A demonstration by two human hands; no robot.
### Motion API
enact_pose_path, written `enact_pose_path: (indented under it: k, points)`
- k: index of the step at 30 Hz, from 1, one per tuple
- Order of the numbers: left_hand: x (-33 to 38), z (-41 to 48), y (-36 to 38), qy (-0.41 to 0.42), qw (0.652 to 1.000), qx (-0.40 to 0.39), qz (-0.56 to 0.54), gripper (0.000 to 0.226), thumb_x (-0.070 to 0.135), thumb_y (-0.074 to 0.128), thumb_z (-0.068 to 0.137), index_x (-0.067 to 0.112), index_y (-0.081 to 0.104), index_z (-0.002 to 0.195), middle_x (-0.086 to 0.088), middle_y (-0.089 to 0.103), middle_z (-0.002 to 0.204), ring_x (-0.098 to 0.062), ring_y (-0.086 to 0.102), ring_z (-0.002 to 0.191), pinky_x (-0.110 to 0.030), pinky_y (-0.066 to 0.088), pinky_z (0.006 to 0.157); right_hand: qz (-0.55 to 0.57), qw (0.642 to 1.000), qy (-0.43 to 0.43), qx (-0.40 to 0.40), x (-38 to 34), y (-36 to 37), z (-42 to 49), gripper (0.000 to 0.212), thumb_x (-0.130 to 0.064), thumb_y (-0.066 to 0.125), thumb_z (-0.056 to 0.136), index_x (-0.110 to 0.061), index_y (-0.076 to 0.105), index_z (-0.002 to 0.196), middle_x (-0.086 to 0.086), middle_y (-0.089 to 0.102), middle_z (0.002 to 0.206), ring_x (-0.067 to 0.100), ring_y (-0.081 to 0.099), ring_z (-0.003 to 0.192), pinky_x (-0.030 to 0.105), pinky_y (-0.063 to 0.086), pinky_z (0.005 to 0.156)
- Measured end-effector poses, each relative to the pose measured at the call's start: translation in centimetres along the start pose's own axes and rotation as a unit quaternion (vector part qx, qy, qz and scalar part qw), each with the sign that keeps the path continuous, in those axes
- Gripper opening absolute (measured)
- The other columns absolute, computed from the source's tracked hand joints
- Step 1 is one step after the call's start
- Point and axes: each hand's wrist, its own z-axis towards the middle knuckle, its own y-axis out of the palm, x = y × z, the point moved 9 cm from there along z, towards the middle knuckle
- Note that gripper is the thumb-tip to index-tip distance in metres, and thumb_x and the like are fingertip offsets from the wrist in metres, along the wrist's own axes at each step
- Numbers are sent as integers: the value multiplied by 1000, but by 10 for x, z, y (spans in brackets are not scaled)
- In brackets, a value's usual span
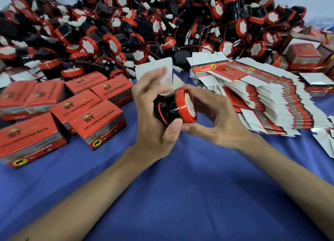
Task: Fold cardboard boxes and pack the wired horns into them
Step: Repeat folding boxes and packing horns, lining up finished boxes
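At the centre of the view, just above the blue surface [180, 186], both hands are holding one wired horn [172, 110] off the cloth. The horn is lying on its side, with its red rim and white face pointing toward 3 o'clock and its black body toward 9 o'clock. The left hand [151, 128] is cupping the black body, with its thumb pressing the underside at 6 o'clock and its fingers [159, 78] reaching up toward 12 o'clock. The right hand [216, 121] is gripping the red rim, with its fingers [198, 93] curling over the top edge and its thumb meeting the lower edge. A red wire [160, 112] is looping against the black body. A white cardboard panel [153, 68] is standing just behind the left fingers at 12 o'clock; whether the left hand is holding it cannot be told. Folded boxes [86, 110], red with printed lids, are sitting closed in a group at 9 o'clock. Flat box blanks [271, 103] are lying fanned in a long overlapping stack at 3 o'clock. A pile of horns [162, 23], with red wires and white connectors tangling through it, is filling the far edge from 10 o'clock to 2 o'clock. Further boxes [303, 56] are resting at 2 o'clock, beyond the blanks.
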Motion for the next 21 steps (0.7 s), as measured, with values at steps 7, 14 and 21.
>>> enact_pose_path:
  k: [7, 14, 21]
  points:
    - [-33, -3, -22, -166, 975, 50, 140, 38, 31, 36, 93, 13, 43, 126, -19, 26, 140, -16, 26, 136, -24, 23, 113, -246, 963, -94, -62, -30, -18, 57, 54, -36, 77, 73, 1, 65, 110, 12, 64, 89, 28, 58, 77, 37, 48, 72]
    - [-62, -9, -23, -322, 936, -36, 137, 24, 20, 39, 89, 26, 50, 110, -4, 38, 137, -2, 36, 127, -13, 27, 106, -313, 936, -73, -140, -5, 3, 77, 42, -30, 80, 74, 1, 65, 97, 8, 60, 84, 22, 50, 74, 32, 41, 71]
    - [-72, -8, -27, -331, 929, -33, 161, 4, 16, 42, 85, 16, 42, 89, -6, 47, 93, -9, 44, 82, -20, 37, 73, -349, 924, -43, -148, 13, -1, 80, 53, -35, 73, 80, -3, 56, 119, -2, 50, 98, 20, 48, 88, 28, 36, 80]
